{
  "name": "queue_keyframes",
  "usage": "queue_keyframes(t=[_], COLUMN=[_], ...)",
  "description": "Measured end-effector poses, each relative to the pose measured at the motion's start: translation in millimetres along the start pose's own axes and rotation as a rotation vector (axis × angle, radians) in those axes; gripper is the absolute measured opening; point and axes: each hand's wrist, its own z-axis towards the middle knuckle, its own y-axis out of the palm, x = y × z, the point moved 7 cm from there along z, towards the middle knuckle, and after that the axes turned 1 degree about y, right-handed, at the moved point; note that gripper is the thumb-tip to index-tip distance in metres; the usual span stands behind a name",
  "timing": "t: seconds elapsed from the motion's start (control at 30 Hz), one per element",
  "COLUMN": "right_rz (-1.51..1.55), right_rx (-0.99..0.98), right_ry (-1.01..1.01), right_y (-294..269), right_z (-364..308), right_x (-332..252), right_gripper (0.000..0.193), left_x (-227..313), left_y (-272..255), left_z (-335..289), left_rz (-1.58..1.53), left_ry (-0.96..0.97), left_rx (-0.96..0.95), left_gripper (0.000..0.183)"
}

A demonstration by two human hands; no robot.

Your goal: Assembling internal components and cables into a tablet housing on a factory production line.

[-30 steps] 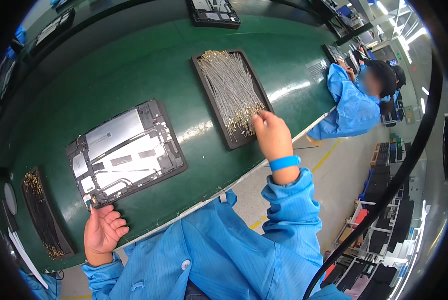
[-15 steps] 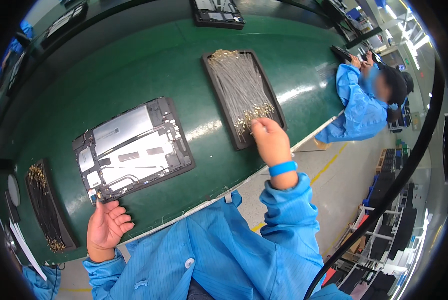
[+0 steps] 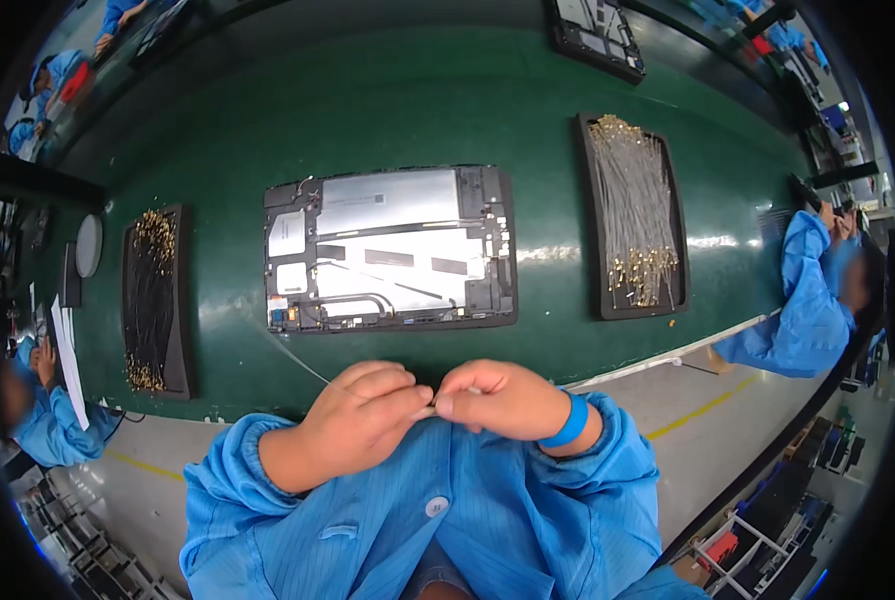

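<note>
My left hand (image 3: 361, 417) and my right hand (image 3: 500, 402) meet fingertip to fingertip in front of my chest, near the table's front edge. Between them they pinch one end of a thin grey cable (image 3: 301, 360); that end is mostly hidden by the fingers. The cable's other part trails from my left hand up and to the left, toward the corner of an opened tablet (image 3: 393, 203). This tablet lies straight ahead with its silver battery, white inner plate and black strips showing. A blue band circles my right wrist.
To the right stands a black tray (image 3: 595, 250) of grey cables (image 3: 633, 205) with gold ends. On the left, another tray (image 3: 179, 340) holds black cables (image 3: 150, 295). A second opened tablet (image 3: 598, 35) lies at the back. Co-workers in blue sit at both sides.
My right hand has left the tray of grey cables and come in to my left hand, bringing a grey cable. My left hand has moved off the tablet's corner. The view has turned.
</note>
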Motion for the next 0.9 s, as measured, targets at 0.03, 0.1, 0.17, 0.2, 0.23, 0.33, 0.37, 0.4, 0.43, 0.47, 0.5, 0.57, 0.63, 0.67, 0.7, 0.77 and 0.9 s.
queue_keyframes(t=[0.03,0.1,0.17,0.2,0.23,0.33,0.37,0.4,0.43,0.47,0.5,0.57,0.63,0.67,0.7,0.77,0.9], right_rz=[0.076,0.161,0.575,0.599,0.603,0.597,0.447,0.293,0.294,0.171,0.046,-0.026,-0.101,-0.167,-0.234,-0.239,-0.214], right_rx=[0.025,0.052,0.513,0.57,0.571,0.751,0.781,0.808,0.808,0.854,0.898,0.9,0.9,0.924,0.947,0.925,0.875], right_ry=[0.126,0.084,-0.148,-0.2,-0.204,-0.519,-0.612,-0.701,-0.701,-0.794,-0.885,-0.925,-0.964,-0.981,-0.998,-0.979,-0.976], right_y=[-4,-5,-31,-36,-36,-47,-48,-47,-49,-52,-52,-50,-49,-49,-48,-44,-46], right_z=[3,12,15,16,21,15,8,3,6,6,4,7,9,9,8,7,10], right_x=[10,10,0,-9,-9,-19,-27,-34,-30,-30,-31,-29,-28,-28,-29,-31,-27], right_gripper=[0.021,0.022,0.025,0.03,0.03,0.032,0.031,0.03,0.03,0.029,0.029,0.027,0.026,0.025,0.024,0.024,0.023], left_x=[-3,-9,-24,-31,-38,-42,-43,-43,-44,-44,-44,-42,-42,-43,-43,-42,-42], left_y=[3,-2,3,9,15,13,12,13,14,15,15,14,14,14,14,14,13], left_z=[1,10,20,29,33,34,34,33,32,32,32,32,31,31,31,31,32], left_rz=[0.006,0.312,0.315,0.408,0.498,0.466,0.442,0.442,0.442,0.442,0.441,0.488,0.492,0.498,0.497,0.498,0.494], left_ry=[-0.009,0.01,-0.061,-0.104,-0.144,-0.151,-0.162,-0.163,-0.166,-0.17,-0.169,-0.156,-0.158,-0.16,-0.161,-0.167,-0.177], left_rx=[-0.002,0.159,0.239,0.153,0.067,0.098,0.094,0.09,0.093,0.096,0.096,0.113,0.118,0.121,0.125,0.121,0.131], left_gripper=[0.021,0.021,0.022,0.021,0.019,0.016,0.016,0.016,0.015,0.015,0.015,0.015,0.015,0.015,0.015,0.016,0.015])
